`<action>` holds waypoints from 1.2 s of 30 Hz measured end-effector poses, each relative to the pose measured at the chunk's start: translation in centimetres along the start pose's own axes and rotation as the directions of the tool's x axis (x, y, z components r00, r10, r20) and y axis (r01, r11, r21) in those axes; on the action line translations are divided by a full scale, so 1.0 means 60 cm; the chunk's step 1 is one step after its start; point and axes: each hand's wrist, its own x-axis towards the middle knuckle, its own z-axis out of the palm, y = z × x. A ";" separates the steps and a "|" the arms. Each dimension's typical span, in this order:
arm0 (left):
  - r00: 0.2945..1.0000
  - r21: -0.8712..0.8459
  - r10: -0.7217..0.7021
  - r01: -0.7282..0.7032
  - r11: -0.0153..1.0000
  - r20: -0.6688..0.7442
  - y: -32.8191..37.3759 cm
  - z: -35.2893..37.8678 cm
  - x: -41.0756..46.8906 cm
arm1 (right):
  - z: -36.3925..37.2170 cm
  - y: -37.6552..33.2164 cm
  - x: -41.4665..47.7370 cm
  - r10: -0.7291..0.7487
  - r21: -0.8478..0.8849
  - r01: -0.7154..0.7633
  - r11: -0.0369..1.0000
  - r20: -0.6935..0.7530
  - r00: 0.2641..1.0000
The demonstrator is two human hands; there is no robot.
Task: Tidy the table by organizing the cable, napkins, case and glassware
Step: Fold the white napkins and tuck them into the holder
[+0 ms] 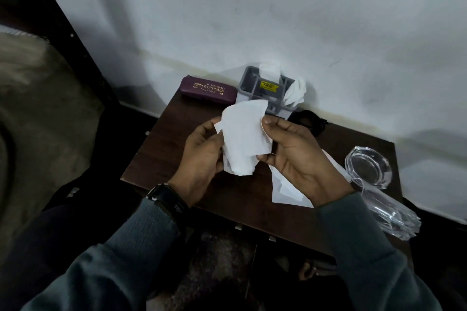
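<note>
Napkins [294, 92] in grey holder [255, 83]; another napkin [242, 138] between both hands.

Home room: small wooden table [177, 133] against wall [252, 20].

Dark wood-look worktop [177, 138], smooth, faintly sheened. Thin white paper napkin [242, 138], matt, creased. Maroon case [208, 89] (gold lettering), slightly glossy. Grey plastic holder [249, 78]. Clear glossy glassware [369, 166].
</note>
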 end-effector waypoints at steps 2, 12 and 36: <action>1.000 0.005 -0.005 0.005 1.000 0.008 0.002 0.000 -0.004 | -0.006 0.007 0.010 -0.050 -0.171 0.029 0.985 -0.118 0.992; 1.000 0.040 -0.011 0.011 0.999 0.013 0.009 0.006 -0.008 | -0.027 0.035 0.021 -0.184 -0.493 0.076 0.867 -0.175 0.967; 0.955 0.371 0.211 -0.277 0.887 0.209 0.008 -0.009 -0.002 | -0.070 0.034 -0.001 -0.028 -0.331 0.053 0.942 0.080 0.996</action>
